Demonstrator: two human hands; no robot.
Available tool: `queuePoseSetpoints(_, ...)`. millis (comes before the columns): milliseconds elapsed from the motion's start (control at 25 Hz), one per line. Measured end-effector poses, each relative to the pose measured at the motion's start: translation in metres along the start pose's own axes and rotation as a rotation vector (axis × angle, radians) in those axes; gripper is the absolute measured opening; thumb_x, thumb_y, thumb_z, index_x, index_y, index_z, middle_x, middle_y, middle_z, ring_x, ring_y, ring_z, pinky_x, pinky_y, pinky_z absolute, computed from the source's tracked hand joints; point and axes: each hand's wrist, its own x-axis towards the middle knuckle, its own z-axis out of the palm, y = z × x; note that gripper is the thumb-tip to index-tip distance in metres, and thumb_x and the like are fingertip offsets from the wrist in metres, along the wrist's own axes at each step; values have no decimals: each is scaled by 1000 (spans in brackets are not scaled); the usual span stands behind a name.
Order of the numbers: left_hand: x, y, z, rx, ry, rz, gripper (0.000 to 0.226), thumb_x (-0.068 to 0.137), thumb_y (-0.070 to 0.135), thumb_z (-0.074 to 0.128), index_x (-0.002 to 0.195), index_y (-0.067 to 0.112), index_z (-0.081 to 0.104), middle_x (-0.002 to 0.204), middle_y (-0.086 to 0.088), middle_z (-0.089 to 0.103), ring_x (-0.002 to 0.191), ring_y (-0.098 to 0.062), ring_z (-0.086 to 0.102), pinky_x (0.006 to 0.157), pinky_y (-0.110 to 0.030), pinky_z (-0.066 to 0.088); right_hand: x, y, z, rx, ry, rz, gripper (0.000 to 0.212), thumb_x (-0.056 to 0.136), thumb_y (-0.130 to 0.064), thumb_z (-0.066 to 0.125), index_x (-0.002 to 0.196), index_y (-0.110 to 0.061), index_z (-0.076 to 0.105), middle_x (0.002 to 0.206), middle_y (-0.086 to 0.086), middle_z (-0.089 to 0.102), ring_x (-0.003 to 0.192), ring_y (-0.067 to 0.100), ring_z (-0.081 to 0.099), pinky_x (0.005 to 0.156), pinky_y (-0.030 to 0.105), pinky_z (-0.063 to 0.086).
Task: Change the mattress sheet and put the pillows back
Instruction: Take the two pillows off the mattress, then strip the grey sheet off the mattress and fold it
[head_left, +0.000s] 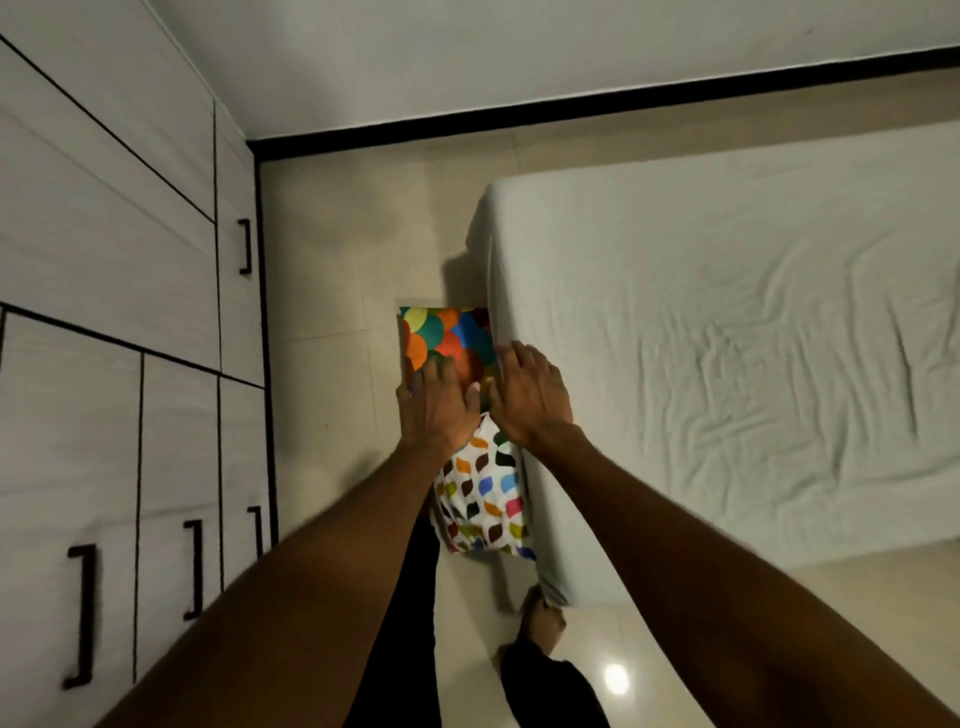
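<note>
A mattress (727, 338) covered in a wrinkled white sheet fills the right half of the view. Two pillows lie on the floor against its left side. The farther pillow (447, 335) has bright overlapping circles in orange, teal and blue. The nearer pillow (485, 499) is white with small coloured leaf shapes. My left hand (436, 408) lies on the near edge of the circle pillow with fingers spread over it. My right hand (530, 395) reaches down beside it, fingers on the same pillow next to the mattress edge. Whether either hand grips the fabric is hidden.
White wardrobe doors (114, 322) with black handles line the left side. A narrow strip of beige tiled floor (322, 291) runs between wardrobe and mattress. My bare foot (543, 618) and dark trouser legs stand at the mattress corner. A black skirting line runs along the far wall.
</note>
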Motion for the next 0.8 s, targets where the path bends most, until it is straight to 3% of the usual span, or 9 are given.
queuePoseSetpoints(160,-108,45,-31,11,110,40,62,105,52,44,153,12,38,154,-16,43,140,-34,44,112,-53,37,-106,9,-55,-3,82,-26,60,108,-46,35,158,-14,36,163,14,38,151,31,34,124,43,27)
queuePoseSetpoints(360,-236,105,-59,50,229,84,69,105,52,44,160,13,30,166,-14,32,153,-34,31,124,-54,27,-244,40,-114,-6,180,-22,62,108,-46,34,161,-16,32,169,15,28,157,32,24,128,47,21)
queuePoseSetpoints(560,-306,158,-85,92,367,154,72,105,57,36,162,14,26,170,-13,24,158,-33,20,129,-53,13,-332,85,-155,-33,315,13,63,107,-49,32,162,-17,30,170,14,26,159,32,19,129,48,16)
queuePoseSetpoints(800,-373,222,-78,141,468,248,73,105,59,32,163,16,24,172,-12,21,160,-31,15,130,-53,6,-409,136,-202,-60,469,27,65,107,-53,28,164,-20,26,172,11,21,160,31,15,130,47,10)
